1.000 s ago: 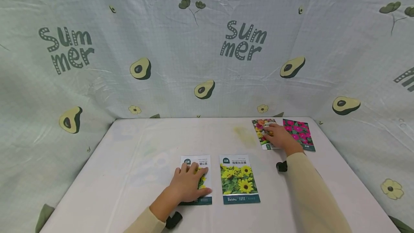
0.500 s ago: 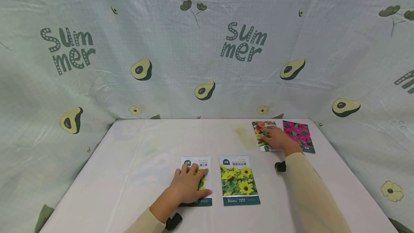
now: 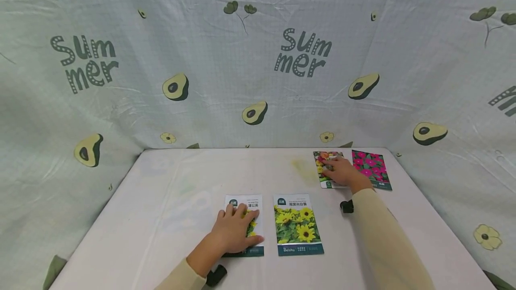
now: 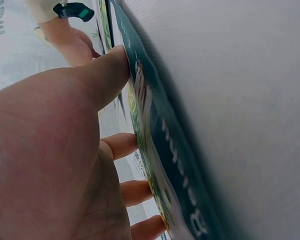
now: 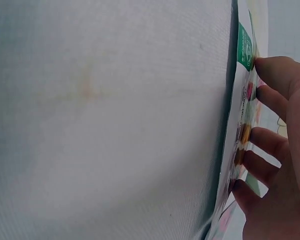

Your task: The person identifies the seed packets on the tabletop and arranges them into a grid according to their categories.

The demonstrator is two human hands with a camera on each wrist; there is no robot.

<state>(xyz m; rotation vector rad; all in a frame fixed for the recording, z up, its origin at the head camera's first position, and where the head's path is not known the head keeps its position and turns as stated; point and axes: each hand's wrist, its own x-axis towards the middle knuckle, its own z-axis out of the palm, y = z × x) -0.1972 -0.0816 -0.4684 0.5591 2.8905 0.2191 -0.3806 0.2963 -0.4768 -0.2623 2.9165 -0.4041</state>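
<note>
My left hand [image 3: 231,232] rests with spread fingers on a seed packet with yellow flowers [image 3: 255,226], covering much of its picture. In the left wrist view, the thumb and fingertips press on the face of this packet [image 4: 165,145], near its teal bottom band. Further back on the right, my right hand [image 3: 342,172] lies over a seed packet with multicoloured flowers [image 3: 327,182]. The right wrist view has its fingertips touching the front of that packet [image 5: 243,107], fingers extended and apart. Between the hands, a sunflower seed packet [image 3: 299,225] lies flat and untouched.
A seed packet with pink flowers [image 3: 370,164] lies at the back right, just beyond the right wrist. All packets lie on a white table [image 3: 193,182]. Behind it hangs a pale cloth [image 3: 209,57] printed with avocados and lettering.
My right hand and forearm have shifted slightly left over the multicoloured flower packet. My left hand stays in place on its packet.
</note>
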